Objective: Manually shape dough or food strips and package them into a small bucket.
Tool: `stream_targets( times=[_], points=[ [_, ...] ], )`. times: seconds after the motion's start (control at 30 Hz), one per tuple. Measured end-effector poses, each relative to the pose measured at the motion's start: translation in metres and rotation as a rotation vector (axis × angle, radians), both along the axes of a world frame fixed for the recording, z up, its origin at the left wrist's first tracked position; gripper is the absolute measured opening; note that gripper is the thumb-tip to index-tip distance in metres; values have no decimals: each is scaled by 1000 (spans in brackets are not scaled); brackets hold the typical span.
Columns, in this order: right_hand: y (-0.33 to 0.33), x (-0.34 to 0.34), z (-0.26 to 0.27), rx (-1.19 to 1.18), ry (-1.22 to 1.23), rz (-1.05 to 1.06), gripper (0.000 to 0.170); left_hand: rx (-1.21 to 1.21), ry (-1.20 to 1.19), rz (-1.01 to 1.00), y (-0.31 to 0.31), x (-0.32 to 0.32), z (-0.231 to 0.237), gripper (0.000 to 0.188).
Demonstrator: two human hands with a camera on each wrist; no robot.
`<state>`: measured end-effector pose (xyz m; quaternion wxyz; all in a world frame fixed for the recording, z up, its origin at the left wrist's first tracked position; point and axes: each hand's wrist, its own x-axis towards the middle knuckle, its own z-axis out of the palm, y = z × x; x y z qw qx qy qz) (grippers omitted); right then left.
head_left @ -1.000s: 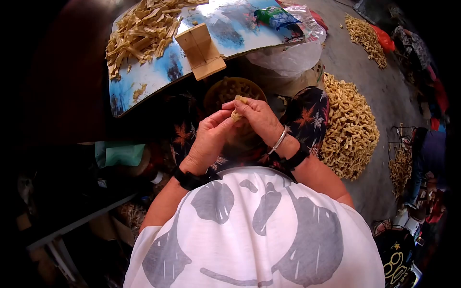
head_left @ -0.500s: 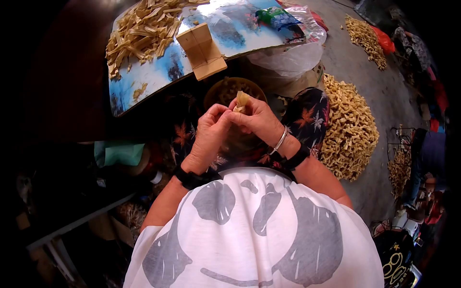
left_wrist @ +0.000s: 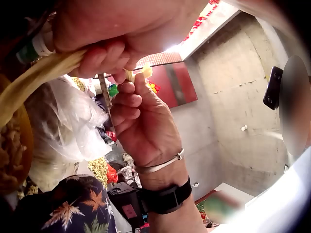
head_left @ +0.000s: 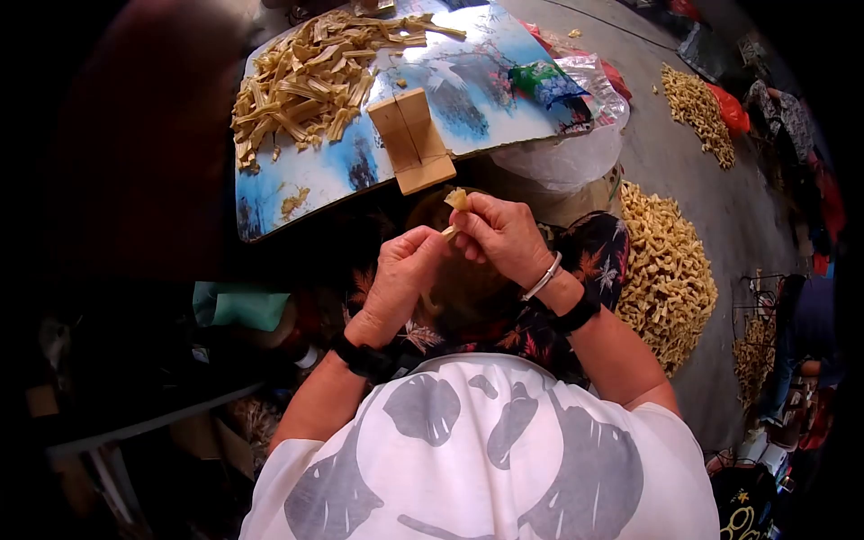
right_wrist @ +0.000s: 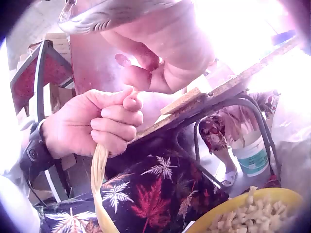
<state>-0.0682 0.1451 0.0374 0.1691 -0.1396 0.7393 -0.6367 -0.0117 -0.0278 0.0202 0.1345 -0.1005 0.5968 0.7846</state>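
Note:
Both hands meet over the lap in the head view. The left hand [head_left: 401, 277] has its fingers curled round a pale yellow strip [right_wrist: 98, 170], whose long tail hangs below the fist in the right wrist view and crosses the left wrist view. Thumb and fingers of the right hand [head_left: 511, 236] pinch a folded piece [head_left: 457, 199] of the same material, its flared end sticking up past the fingertips. A short stretch of strip [head_left: 449, 233] spans the small gap between the hands.
A picture-covered table [head_left: 360, 166] carries heaped strips [head_left: 306, 76] and an L-shaped wooden block [head_left: 412, 139]. A yellow bowl [right_wrist: 218, 211] of small pieces sits below the hands. Knotted pieces [head_left: 666, 270] lie heaped on the floor at right, near a clear plastic bag [head_left: 567, 162].
The head view has tilted, so the table appears lower. The hands have drawn slightly apart, with strip showing between them, and the right fingers now hold the folded piece from the side.

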Motion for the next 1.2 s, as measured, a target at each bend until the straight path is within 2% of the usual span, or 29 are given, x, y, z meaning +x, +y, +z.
stream_targets(
  times=[0.1,0.13,0.23,0.33,0.4,0.53,0.67,0.77,0.83,0.87,0.97,1.0,1.03,1.1,1.17,1.2],
  points=[
    [-12,-18,8,-93,67,-44,18,-300,190,-5,-8,-19,12,17],
    [-17,-24,12,-179,-1,-88,18,-426,282,23,-9,-26,16,15],
    [-31,-51,22,-276,11,-127,20,-687,601,230,-22,-53,9,13],
    [-43,-71,25,-102,184,-184,21,-812,603,236,-36,-80,16,14],
    [-50,-85,18,-66,320,-246,20,-867,576,214,-40,-98,25,14],
    [-59,-107,2,47,451,-346,17,-696,517,221,-48,-130,20,14],
    [-64,-119,-12,178,608,-343,12,-681,496,235,-52,-143,5,15],
    [-64,-122,-24,404,678,-321,10,-691,473,272,-52,-140,-4,16],
    [-60,-123,-22,340,622,-277,10,-647,397,313,-56,-134,3,17],
    [-54,-122,-21,289,570,-248,11,-578,338,278,-59,-126,7,20],
    [-30,-101,-5,161,385,-184,17,-49,171,198,-62,-98,32,24],
    [-20,-89,-6,108,328,-182,17,55,167,216,-64,-92,30,24],
    [-7,-75,-11,56,263,-182,18,77,240,153,-68,-84,27,25],
    [17,-52,-23,159,170,-184,15,-77,267,149,-63,-64,27,21],
    [29,-31,-54,193,102,-200,15,-273,322,104,-52,-46,24,17],
    [34,-26,-77,210,105,-163,18,-271,306,82,-49,-40,17,15]
  ],
)
